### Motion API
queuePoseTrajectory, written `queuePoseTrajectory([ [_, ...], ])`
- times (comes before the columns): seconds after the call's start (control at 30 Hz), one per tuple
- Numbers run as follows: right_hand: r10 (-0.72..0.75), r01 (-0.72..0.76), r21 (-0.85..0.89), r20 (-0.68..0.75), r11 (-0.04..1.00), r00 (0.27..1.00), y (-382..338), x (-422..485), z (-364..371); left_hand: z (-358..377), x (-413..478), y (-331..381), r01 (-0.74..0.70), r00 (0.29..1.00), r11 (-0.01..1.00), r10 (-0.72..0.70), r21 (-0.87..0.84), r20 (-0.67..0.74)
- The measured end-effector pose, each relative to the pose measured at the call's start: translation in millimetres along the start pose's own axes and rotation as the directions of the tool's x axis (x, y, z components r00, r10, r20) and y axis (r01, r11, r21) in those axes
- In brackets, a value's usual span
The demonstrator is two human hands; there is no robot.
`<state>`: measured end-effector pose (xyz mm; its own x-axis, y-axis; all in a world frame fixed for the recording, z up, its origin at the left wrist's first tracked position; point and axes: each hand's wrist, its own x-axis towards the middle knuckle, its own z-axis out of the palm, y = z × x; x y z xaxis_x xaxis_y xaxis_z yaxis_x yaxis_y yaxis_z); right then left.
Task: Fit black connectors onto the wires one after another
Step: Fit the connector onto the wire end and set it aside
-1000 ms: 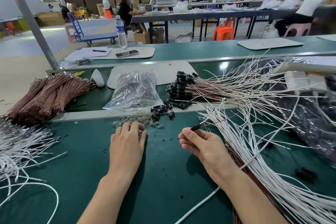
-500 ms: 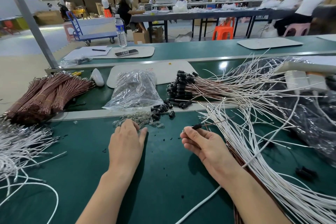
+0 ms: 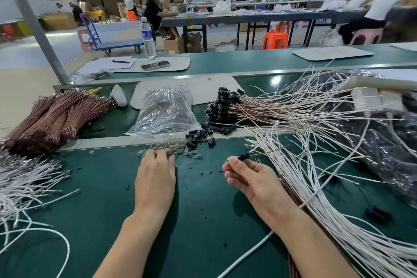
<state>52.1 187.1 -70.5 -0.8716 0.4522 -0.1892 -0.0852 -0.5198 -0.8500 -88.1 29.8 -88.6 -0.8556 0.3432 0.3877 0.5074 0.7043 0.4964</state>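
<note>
The right hand [image 3: 250, 178] pinches a thin wire [image 3: 268, 153] between thumb and forefinger, with a black connector [image 3: 244, 156] on it just past the fingertips. The left hand [image 3: 155, 178] lies palm down, its fingers in the clear parts [image 3: 180, 149]; whether they grip any is hidden. Loose connectors [image 3: 198, 136] lie just beyond.

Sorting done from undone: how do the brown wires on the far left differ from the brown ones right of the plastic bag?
The left brown wires are banded into tight bundles; the centre brown wires lie loose and fanned out. The centre ones carry black connectors on their ends; the left ones show none. Both are reddish-brown.
</note>
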Motion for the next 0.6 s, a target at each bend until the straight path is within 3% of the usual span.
queuePoseTrajectory([
  [0.1,0.003,-0.003,0.001,-0.01,1.0,1.0,1,1,1,-7,-7,18,-0.091,0.996,0.918,0.079,-0.387,-0.048],
  [0.23,-0.014,0.014,-0.005,-0.013,1.0,1.0,2,3,2,2,-27,48,0.039,0.987,0.616,0.101,-0.787,0.128],
  [0.47,-0.035,0.035,-0.022,-0.018,0.999,0.999,2,2,2,13,-32,49,0.275,0.924,0.404,0.14,-0.873,0.356],
  [0.6,-0.055,0.054,-0.026,-0.022,0.998,0.998,3,3,2,12,-33,48,0.276,0.919,0.399,0.156,-0.875,0.361],
])
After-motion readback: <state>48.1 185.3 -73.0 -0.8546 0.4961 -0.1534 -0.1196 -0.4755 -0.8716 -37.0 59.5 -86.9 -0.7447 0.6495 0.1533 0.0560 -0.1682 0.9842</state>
